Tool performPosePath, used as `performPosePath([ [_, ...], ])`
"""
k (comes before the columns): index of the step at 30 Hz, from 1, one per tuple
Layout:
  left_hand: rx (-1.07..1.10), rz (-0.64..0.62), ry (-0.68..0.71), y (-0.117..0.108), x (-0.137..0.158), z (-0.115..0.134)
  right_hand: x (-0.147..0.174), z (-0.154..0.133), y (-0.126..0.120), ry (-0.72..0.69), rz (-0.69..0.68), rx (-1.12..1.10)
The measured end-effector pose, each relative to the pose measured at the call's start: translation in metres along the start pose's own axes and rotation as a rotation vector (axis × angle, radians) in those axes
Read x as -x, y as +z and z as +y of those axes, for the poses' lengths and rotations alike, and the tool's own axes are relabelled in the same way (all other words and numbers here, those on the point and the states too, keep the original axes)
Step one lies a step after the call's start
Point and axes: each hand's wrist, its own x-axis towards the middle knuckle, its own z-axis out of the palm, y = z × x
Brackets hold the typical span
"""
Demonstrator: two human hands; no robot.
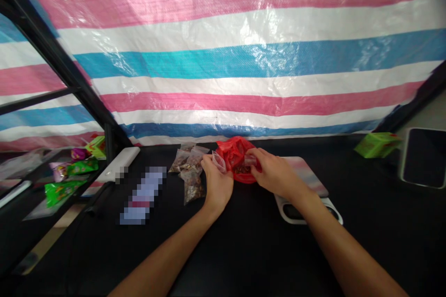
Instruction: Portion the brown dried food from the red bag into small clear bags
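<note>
A small clear zip bag (219,161) stands with its mouth open in my left hand (218,185), whose fingers are closed around it. Beside it lies an open red plastic bag (237,148) with dark brown, dried bits inside. My right hand (273,169) reaches into the red bag's right side, its fingers pinched on a small clear plastic piece (249,161); its exact kind is hard to make out. Left of my left hand rest several filled zip bags (193,186) holding brownish bits. Under my right wrist sits a white kitchen scale (306,176), its display partly covered by my forearm.
A blurred-out rectangular item (144,195) and a white power strip (120,163) lie to the left. Green snack packets (64,190) are beyond the black frame bar. At right are a green box (378,144) and a dark-screened device (424,158). Striped sheeting (244,65) hangs behind the black table.
</note>
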Motion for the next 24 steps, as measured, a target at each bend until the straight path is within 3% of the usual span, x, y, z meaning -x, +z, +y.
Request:
performPosePath([
  [3, -0.192, -0.013, 0.003, 0.002, 0.008, 0.002, 0.0, -0.002, 0.0, 0.052, -0.013, 0.056],
  [8, -0.093, -0.283, -0.13, 0.001, 0.008, -0.004, 0.001, -0.007, 0.003, 0.035, 0.002, -0.011],
  [10, -0.089, -0.335, -0.182, 0.0, 0.004, -0.006, 0.001, -0.009, 0.005, 0.022, 0.004, -0.054],
  [16, -0.188, -0.346, -0.224, -0.003, 0.0, 0.003, 0.001, -0.009, 0.006, 0.152, -0.003, -0.117],
  [21, -0.209, -0.314, -0.183, -0.003, 0.004, 0.009, 0.003, -0.011, 0.001, 0.25, -0.031, 0.037],
  [24, -0.191, -0.287, -0.176, -0.002, 0.003, 0.009, 0.005, -0.016, -0.001, 0.227, -0.076, 0.12],
])
